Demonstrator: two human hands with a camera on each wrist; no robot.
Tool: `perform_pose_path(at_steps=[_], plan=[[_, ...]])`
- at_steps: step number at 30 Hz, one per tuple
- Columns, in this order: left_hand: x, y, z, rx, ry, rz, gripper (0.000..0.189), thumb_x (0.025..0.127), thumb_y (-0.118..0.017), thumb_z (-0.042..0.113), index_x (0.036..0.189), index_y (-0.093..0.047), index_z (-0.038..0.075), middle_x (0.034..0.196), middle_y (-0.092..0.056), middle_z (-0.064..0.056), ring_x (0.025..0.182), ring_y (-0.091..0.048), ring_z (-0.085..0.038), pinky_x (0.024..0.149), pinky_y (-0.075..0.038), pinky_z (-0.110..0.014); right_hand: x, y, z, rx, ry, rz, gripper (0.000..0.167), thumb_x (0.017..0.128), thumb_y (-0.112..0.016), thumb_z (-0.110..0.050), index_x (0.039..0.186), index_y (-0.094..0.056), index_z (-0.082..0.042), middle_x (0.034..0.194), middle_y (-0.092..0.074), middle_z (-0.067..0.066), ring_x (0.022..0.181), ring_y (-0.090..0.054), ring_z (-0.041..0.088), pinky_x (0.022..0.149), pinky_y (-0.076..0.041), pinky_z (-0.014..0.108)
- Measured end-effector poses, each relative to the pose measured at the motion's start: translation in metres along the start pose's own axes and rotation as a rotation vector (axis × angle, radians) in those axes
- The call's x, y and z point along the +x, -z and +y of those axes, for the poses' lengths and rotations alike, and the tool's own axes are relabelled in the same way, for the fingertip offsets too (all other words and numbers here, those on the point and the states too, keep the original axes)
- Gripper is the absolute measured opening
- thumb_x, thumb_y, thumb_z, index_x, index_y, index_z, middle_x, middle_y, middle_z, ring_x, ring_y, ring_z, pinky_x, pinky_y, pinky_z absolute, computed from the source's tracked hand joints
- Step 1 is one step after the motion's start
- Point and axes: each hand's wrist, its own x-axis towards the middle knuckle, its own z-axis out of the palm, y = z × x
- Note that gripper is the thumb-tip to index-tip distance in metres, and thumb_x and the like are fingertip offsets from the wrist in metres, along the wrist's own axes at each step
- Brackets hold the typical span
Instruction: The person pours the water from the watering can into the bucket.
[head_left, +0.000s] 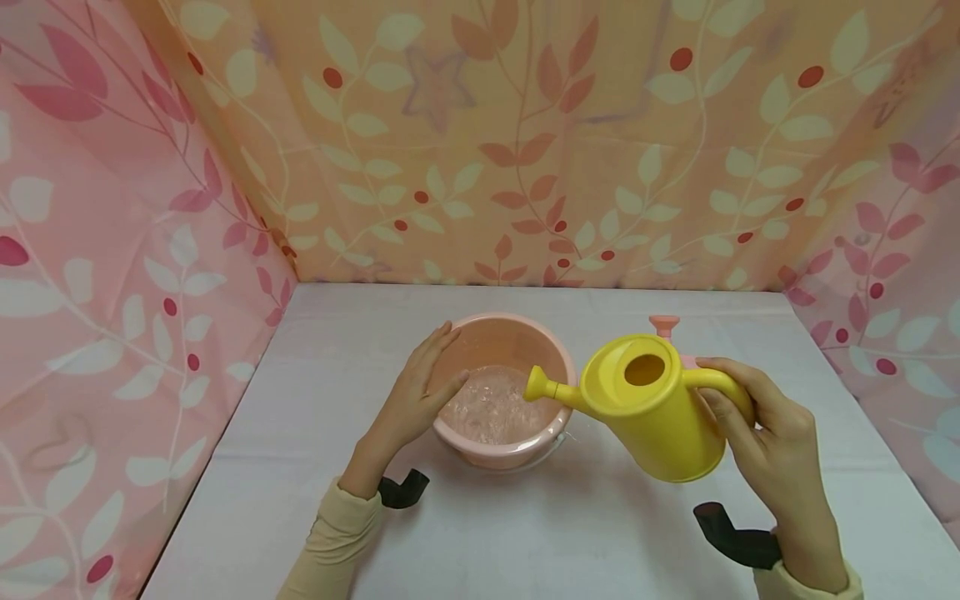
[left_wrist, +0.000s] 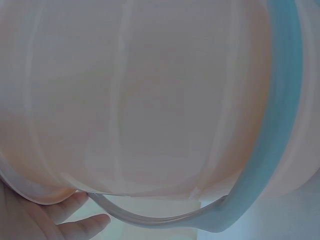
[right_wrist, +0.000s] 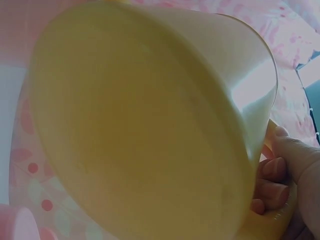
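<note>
My right hand [head_left: 780, 450] grips the handle of a yellow watering can [head_left: 675, 437], its fingers curled round it. The can is tipped to the left, and its spout head points over a pink bucket [head_left: 506, 454]. Rippled water [head_left: 491, 404] lies inside the bucket. My left hand [head_left: 408, 396] rests at the bucket's left rim with fingers fairly straight and the thumb reaching over the inside. In the left wrist view, its fingertips [left_wrist: 82, 227] are right by the rim and the bucket's handle [left_wrist: 280, 125]. The can's round base fills much of the right wrist view.
Behind the yellow can stands a pink object with a flared head [head_left: 664, 323], mostly hidden. A white cloth covers the table [head_left: 360, 317]. Leaf-patterned curtains [head_left: 465, 167] hang at the back and both sides.
</note>
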Motion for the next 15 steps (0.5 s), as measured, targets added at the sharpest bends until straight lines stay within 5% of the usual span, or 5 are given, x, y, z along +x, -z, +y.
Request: perform_pose_path(at_steps=[15], plan=[[0.0000, 0.0009, 0.0010, 0.001, 0.005, 0.000, 0.059, 0.092, -0.055, 0.038, 0.145, -0.032, 0.025, 0.153, -0.021, 0.008, 0.141, -0.017, -0.018, 0.108, -0.020, -0.056, 0.0011, 0.0001, -0.0018, -0.006, -0.003, 0.000, 0.029, 0.084, -0.063, 0.003, 0.112, -0.060, 0.007, 0.110, -0.065, -0.008, 0.092, -0.058, -0.003, 0.082, -0.043, 0.006]])
